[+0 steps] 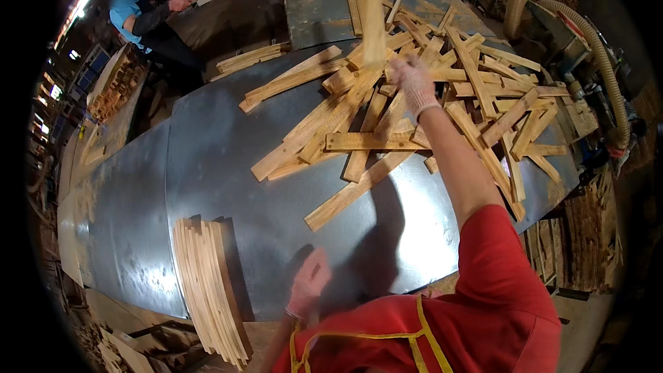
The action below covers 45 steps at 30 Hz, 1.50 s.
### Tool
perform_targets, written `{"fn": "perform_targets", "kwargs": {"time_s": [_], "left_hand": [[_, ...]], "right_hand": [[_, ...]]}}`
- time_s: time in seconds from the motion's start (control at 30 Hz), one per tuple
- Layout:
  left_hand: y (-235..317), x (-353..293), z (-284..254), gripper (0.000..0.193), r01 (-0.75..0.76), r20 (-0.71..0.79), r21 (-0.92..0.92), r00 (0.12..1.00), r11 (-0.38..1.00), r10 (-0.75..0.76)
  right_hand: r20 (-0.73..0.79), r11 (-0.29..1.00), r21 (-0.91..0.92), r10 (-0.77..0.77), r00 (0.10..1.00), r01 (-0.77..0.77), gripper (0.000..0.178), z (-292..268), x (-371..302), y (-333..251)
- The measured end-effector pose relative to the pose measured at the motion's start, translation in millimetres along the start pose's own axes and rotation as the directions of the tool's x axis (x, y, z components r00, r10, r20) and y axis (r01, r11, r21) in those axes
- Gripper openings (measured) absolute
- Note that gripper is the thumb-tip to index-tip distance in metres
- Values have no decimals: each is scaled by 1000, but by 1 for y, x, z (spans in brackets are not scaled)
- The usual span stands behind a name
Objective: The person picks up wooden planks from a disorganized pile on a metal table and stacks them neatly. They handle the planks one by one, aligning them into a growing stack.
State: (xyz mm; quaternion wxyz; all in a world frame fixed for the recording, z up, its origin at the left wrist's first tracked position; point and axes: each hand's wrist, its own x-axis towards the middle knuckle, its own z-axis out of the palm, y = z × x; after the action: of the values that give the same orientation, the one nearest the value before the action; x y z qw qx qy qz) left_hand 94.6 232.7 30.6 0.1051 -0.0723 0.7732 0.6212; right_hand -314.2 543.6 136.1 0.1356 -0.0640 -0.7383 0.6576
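My right hand, in a pale knitted glove, reaches over the heap of wooden slats on the far right of the table. Its fingers are closed at the lower end of a wooden slat, which stands up nearly vertical and is blurred. My left hand, also gloved, is low over the near part of the table, right of a neat stack of slats. No slat shows in it; motion smears its fingers, so their pose is unclear.
The metal-topped table carries the heap, with slats jutting out at many angles. At the far left a person in a blue shirt handles slats at another bench. A ribbed hose hangs at the right. More wood is piled lower right.
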Motion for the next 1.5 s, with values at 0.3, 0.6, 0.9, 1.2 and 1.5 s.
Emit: {"fn": "perform_targets", "kwargs": {"time_s": [0.3, 0.6, 0.9, 1.2, 1.5], "left_hand": [[-82, -16, 43, 55, 123, 39, -104, 992, 987, -120], [-52, 1, 51, 61, 353, -1, -296, 929, 887, -370], [4, 13, 67, 58, 218, 152, 371, 945, 903, -291], [19, 6, 42, 54, -18, 255, 364, 964, 931, -81], [-25, -15, -9, 83, -54, 75, 529, 997, 847, 16]], "right_hand": [[-6, 728, 308, 645, 764, -612, 51, 7, 14, 128], [89, 933, 260, -281, 955, 250, 73, 6, 74, -45], [-381, 685, -689, -66, 922, -236, 93, -269, -7, 90], [-120, 495, -845, 196, 973, -204, 108, -223, -192, 143], [245, 766, -643, 242, 939, -30, 96, -11, -314, 57]]}}
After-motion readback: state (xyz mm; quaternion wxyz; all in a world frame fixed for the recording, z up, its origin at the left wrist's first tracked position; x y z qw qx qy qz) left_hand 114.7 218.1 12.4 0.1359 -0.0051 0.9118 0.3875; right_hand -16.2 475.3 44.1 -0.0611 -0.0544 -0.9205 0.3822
